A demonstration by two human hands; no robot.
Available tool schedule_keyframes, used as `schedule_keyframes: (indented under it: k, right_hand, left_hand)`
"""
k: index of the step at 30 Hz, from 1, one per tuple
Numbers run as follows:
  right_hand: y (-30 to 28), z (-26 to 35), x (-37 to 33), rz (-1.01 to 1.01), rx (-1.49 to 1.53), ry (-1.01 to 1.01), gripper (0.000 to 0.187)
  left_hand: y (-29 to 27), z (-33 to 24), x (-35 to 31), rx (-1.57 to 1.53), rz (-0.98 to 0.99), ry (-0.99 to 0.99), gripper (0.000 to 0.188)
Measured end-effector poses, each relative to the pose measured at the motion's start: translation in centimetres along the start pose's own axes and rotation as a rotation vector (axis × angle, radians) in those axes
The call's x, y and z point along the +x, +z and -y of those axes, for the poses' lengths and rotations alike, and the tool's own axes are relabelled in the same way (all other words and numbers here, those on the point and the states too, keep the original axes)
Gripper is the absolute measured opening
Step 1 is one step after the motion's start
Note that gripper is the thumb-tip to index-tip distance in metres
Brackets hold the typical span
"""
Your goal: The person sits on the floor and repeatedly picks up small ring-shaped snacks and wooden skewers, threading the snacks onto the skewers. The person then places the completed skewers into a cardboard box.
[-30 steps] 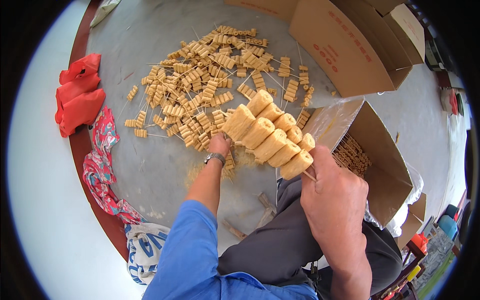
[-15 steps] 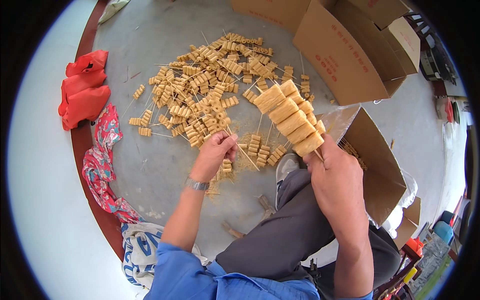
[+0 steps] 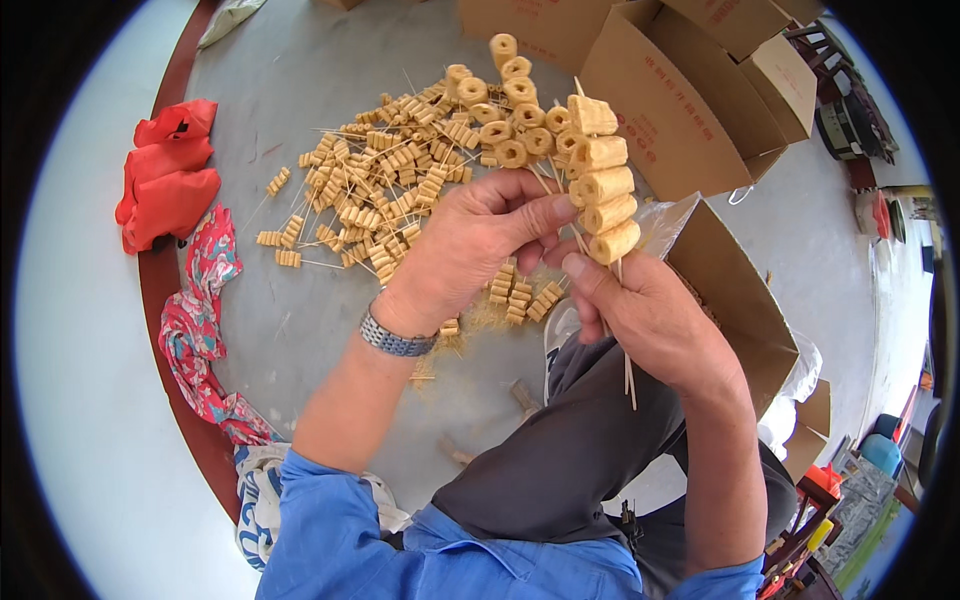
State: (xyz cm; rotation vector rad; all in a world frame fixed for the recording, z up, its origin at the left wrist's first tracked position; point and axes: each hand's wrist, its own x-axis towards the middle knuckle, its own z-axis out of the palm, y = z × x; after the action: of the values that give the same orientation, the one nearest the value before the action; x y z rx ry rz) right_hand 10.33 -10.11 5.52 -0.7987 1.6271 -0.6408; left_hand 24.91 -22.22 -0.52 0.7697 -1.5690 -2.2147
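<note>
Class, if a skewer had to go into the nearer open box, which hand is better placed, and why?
Probably the right hand: it grips skewers and is just beside the box. The left hand also grips skewers, but sits farther from the box, toward the pile.

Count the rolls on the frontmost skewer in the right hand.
5 rolls, in one column from near the skewer's tip down to just above the right hand; all visible.

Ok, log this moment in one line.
left hand: holding skewers | right hand: holding skewers | hands close together | skewer pile on floor | open carton beside right hand
</note>
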Motion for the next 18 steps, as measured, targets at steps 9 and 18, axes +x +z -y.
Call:
schedule_keyframes:
  k: [9,18]
  right_hand:
    - [-0.4,-2.0,-0.4,-0.053,0.876,-0.171,0.039]
    - [0.1,-2.2,0.9,-0.079,0.888,-0.202,0.044]
  left_hand:
    - [-9.6,24.8,-2.5,0.586,-0.519,-0.414,0.051]
    - [-9.7,35.8,-6.2,0.721,-0.726,-0.641,0.038]
